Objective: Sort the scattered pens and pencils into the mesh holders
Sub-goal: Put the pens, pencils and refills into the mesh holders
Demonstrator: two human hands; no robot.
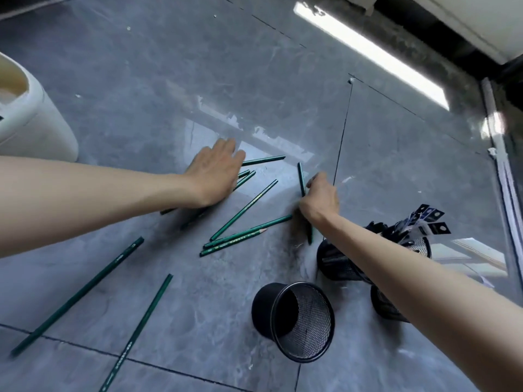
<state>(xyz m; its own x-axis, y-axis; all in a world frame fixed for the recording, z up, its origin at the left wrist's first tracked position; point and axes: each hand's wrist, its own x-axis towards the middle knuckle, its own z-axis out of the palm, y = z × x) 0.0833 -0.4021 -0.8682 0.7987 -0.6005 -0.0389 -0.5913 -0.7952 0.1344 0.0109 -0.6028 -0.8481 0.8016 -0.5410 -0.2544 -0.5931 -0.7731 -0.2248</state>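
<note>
Several green pencils lie scattered on the grey tiled floor. My left hand (213, 172) lies flat with straight fingers on a few pencils (246, 176) near the middle. My right hand (321, 198) pinches one green pencil (301, 178) that runs from above the hand to below the wrist. Three pencils (243, 236) lie fanned between my hands, and two long ones (82, 292) lie at the lower left. An empty black mesh holder (294, 315) stands in front. A second mesh holder (339, 261) under my right forearm holds black pens with clips (424, 222). A third holder (387, 306) is mostly hidden by the arm.
A white plastic bucket (31, 120) stands at the left edge. A glass door frame (501, 171) runs down the right side. Bright window light reflects on the glossy tiles at the upper right.
</note>
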